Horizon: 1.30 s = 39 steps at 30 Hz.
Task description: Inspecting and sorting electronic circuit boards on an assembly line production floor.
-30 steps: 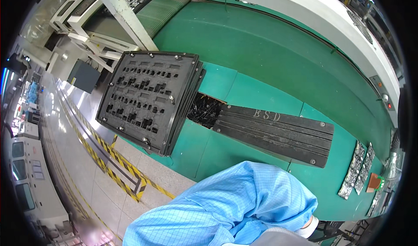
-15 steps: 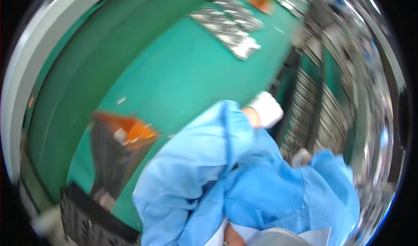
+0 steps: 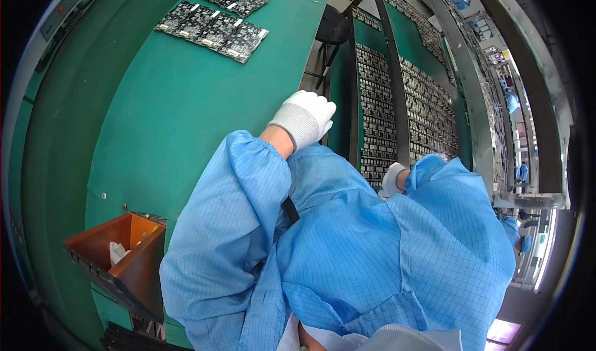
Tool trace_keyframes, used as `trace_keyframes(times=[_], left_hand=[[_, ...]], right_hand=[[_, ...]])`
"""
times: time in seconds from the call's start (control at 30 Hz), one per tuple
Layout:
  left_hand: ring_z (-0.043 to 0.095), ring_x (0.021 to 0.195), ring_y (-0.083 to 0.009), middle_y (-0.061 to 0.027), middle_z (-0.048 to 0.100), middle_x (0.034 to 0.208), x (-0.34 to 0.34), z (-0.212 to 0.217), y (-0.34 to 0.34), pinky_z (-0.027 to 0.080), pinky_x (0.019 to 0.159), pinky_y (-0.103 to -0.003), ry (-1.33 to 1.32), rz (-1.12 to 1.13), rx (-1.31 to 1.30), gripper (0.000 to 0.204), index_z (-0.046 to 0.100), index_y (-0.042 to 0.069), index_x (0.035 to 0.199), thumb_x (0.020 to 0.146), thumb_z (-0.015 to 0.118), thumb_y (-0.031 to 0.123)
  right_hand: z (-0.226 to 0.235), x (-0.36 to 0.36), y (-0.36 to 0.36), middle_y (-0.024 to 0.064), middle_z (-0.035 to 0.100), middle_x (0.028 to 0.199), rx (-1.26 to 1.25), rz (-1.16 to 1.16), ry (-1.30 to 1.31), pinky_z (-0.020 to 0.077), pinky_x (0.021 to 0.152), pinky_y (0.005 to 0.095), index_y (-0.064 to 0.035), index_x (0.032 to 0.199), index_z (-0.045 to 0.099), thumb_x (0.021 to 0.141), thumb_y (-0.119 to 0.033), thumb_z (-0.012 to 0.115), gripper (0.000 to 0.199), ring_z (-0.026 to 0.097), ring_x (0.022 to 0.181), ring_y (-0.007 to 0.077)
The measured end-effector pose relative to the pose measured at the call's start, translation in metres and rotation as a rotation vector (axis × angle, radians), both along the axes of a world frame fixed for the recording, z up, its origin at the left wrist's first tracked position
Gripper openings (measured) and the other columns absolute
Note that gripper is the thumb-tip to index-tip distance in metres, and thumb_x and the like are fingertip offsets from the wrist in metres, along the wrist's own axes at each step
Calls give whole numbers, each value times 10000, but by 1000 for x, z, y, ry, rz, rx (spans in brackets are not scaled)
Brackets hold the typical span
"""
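My left hand [image 3: 308,117], in a white knit glove, hovers by the right edge of the green table [image 3: 167,109], back of the hand up. Its fingers are curled into a loose fist, and nothing sticks out of it. Lower and to the right, my right hand [image 3: 392,178] is also gloved in white. My body and blue sleeve cover most of it, so its fingers are hidden. It is beside the long rows of small circuit boards [image 3: 377,112]. At the table's far end lie dark circuit board panels [image 3: 211,31], with no hand on them.
An orange-brown open bin [image 3: 115,251] with a white scrap inside hangs at the table's near left. Beyond the table edge stands a black stool [image 3: 333,25]. To the right, dark rails [image 3: 397,71] separate further rows of boards, with metal shelving [image 3: 496,102] past them.
My view has swung and sharpened from a blur, so the panels and bin appear further left. My left hand stays raised in front of me; my right stays low beside my body.
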<state>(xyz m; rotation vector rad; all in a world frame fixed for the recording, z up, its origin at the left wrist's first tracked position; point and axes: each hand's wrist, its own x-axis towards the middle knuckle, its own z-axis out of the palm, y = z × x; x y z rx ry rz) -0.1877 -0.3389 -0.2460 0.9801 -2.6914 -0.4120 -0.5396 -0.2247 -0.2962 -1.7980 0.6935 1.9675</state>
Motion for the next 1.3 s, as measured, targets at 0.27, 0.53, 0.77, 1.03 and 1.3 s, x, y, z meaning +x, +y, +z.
trace_keyframes(times=[0.27, 0.53, 0.77, 1.03, 1.3], left_hand=[[681, 930, -300, -123, 699, 932, -7, 2, -4, 524, 877, -421, -43, -29, -27, 226, 652, 86, 997, 948, 615, 304], [700, 794, -342, -149, 711, 810, -1, -9, -10, 548, 761, -471, 11, -20, -3, 194, 685, 91, 867, 858, 643, 280], [709, 803, -276, -79, 731, 811, -11, -22, -5, 522, 752, -415, 156, 43, -147, 164, 740, 140, 794, 830, 645, 269], [619, 798, -274, -74, 623, 811, -5, -17, -1, 496, 769, -406, 226, 5, -221, 166, 629, 108, 890, 874, 677, 266], [619, 828, -270, -84, 622, 856, -3, -23, 7, 498, 808, -409, 178, -31, -194, 181, 624, 91, 941, 882, 670, 256]], right_hand=[[-11, -7, 5, 93, 760, 1058, -80, -85, 71, 530, 869, 449, -118, 1115, 765, 986, -591, 341, 648, 706, 1017, 320], [-48, -44, -10, 154, 749, 997, -23, -70, -75, 535, 787, 490, -73, 997, 781, 952, -424, 510, 445, 701, 957, 358], [-10, 84, -167, 193, 736, 1065, -729, -387, -371, 568, 874, 442, -51, 1026, 763, 919, -437, 532, 463, 714, 1010, 368], [127, 170, -237, 125, 628, 750, -1483, 249, -1479, 493, 609, 490, -93, 838, 637, 897, -167, 612, 98, 640, 716, 349], [66, 255, -206, 102, 554, 690, -1054, -150, -1927, 419, 685, 438, -99, 690, 576, 861, -470, 709, 429, 557, 706, 323]])
